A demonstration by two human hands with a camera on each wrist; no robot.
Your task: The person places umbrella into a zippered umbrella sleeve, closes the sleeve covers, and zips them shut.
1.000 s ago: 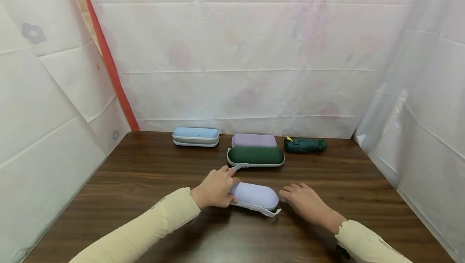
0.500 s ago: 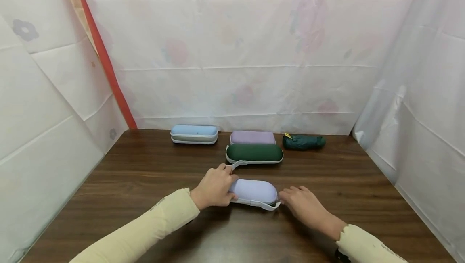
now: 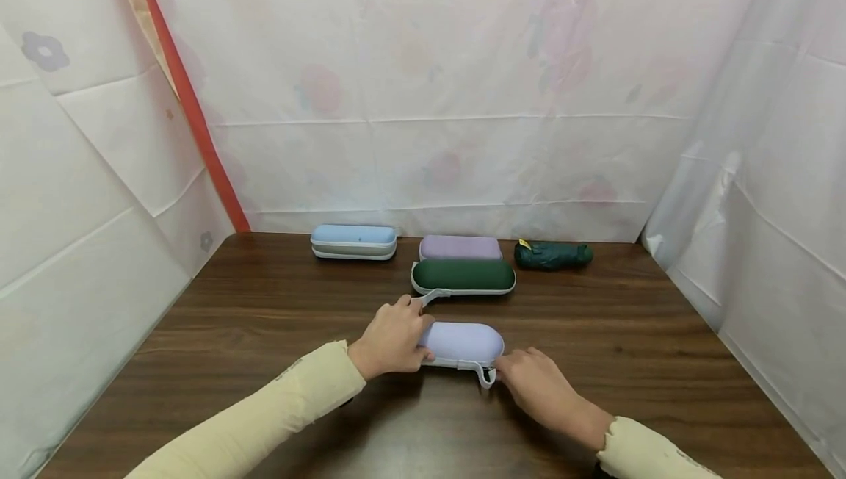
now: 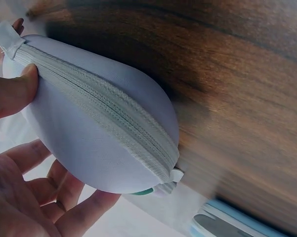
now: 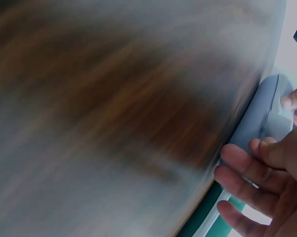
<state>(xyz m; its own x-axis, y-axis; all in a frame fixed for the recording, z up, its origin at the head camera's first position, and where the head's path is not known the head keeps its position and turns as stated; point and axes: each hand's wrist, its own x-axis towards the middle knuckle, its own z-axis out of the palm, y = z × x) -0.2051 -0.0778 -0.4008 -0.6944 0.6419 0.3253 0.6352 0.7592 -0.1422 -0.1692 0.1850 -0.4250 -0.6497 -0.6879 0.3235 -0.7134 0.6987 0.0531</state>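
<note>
A lavender zip case (image 3: 463, 342) with rounded ends lies on the table in the head view. My left hand (image 3: 393, 338) grips its left end, thumb on the near side and fingers behind. Along its side runs a pale zipper (image 4: 104, 108) in the left wrist view, which looks closed there. My right hand (image 3: 538, 387) is at the near right corner, thumb and forefinger drawn together on what seems to be the zipper pull, mostly hidden by the fingers. Beside those fingers hangs a pale strap loop (image 3: 485, 376). Another pale strap (image 3: 432, 297) sticks out past my left fingertips.
Just behind is a dark green zip case (image 3: 463, 275), with a purple case (image 3: 460, 247) behind it. A light blue case (image 3: 353, 241) stands at the back left. A folded dark green umbrella (image 3: 554, 255) lies back right. Draped sheets (image 3: 423, 97) enclose the wooden table (image 3: 264, 361).
My right hand has moved left and towards me, against the case's corner. The near strap loop now hangs downward. The case has turned slightly straighter; my left hand keeps its grip.
</note>
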